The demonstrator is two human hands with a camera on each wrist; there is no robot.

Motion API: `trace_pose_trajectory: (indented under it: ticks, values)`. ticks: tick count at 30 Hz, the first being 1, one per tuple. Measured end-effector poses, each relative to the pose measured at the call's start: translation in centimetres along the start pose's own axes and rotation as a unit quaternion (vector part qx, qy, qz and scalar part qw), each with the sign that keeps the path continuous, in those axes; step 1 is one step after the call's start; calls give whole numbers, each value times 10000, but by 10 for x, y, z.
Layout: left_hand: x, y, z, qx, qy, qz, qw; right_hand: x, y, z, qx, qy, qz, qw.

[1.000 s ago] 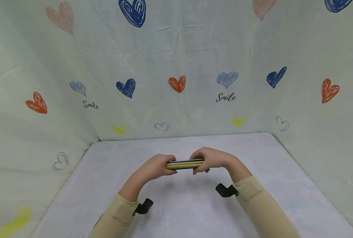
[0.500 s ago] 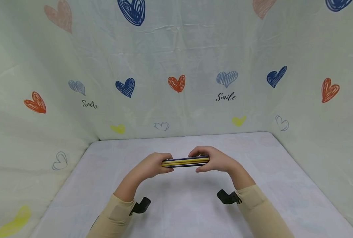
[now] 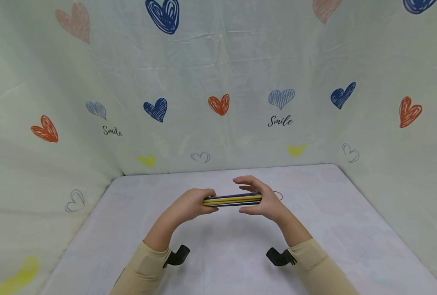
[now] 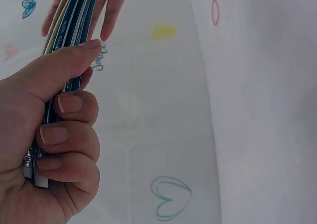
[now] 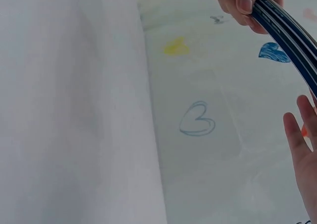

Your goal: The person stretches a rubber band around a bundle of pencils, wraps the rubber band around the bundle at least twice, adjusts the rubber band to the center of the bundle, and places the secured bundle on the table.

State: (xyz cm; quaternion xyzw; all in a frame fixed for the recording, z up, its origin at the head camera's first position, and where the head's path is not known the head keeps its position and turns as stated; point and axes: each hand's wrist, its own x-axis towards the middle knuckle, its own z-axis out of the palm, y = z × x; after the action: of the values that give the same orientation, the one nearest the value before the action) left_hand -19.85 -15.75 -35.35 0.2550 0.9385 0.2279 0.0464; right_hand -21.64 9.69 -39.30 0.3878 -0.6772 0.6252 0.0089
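A bundle of pencils, yellow-and-dark striped, is held level above the table in the head view. My left hand grips its left end; in the left wrist view the fingers curl round the pencils near their white eraser ends. At the other end, my right hand has its thumb below and its fingers spread above, with the pencil ends against the palm side. The right wrist view catches fingers of this hand extended beside the pencils.
A thin red loop shows just beyond the right hand, and the left wrist view has the red loop against the white table surface. The white table is enclosed by a heart-printed curtain behind and at the sides.
My right hand has loosened from the pencils, its fingers lifting and spreading. The bundle's right end shows farther right, and the red loop has come into sight. The left hand keeps its grip.
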Motion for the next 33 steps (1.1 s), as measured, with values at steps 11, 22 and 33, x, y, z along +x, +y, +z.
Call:
trace_pose_trajectory:
  ticks: [11, 22, 33]
  values:
    - [0, 6, 4, 507, 71, -96, 9986, 1, -1, 14, -70, 495, -160, 9986]
    - [2, 7, 17, 354, -148, -58, 9992, -3, -20, 26, -616, 1473, -738, 9844]
    - [-2, 1, 13, 268, -118, -94, 9995, -10, -7, 12, -516, 992, -96, 9937]
